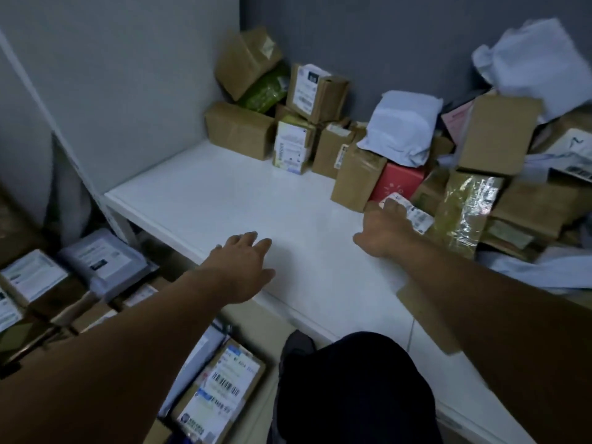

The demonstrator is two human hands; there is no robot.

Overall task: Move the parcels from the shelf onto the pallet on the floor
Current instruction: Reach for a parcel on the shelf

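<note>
A white shelf (pixel 224 200) carries a heap of parcels along its back and right side: brown cardboard boxes (pixel 240 129), a red box (pixel 398 184), a white poly mailer (pixel 400 123) and a tape-wrapped brown parcel (pixel 464 209). My right hand (pixel 384 229) reaches to the red box, fingertips touching its white label at the lower front. My left hand (pixel 243 264) hovers over the bare front part of the shelf, fingers spread, holding nothing. Parcels on the floor at lower left (pixel 96 261) lie in a pile; the pallet under them is hidden.
A grey side panel (pixel 144 75) closes the shelf on the left, a dark wall stands behind. A labelled box (pixel 221 392) lies on the floor by my dark-trousered knee (pixel 346 389). More white mailers (pixel 538 56) top the heap at far right.
</note>
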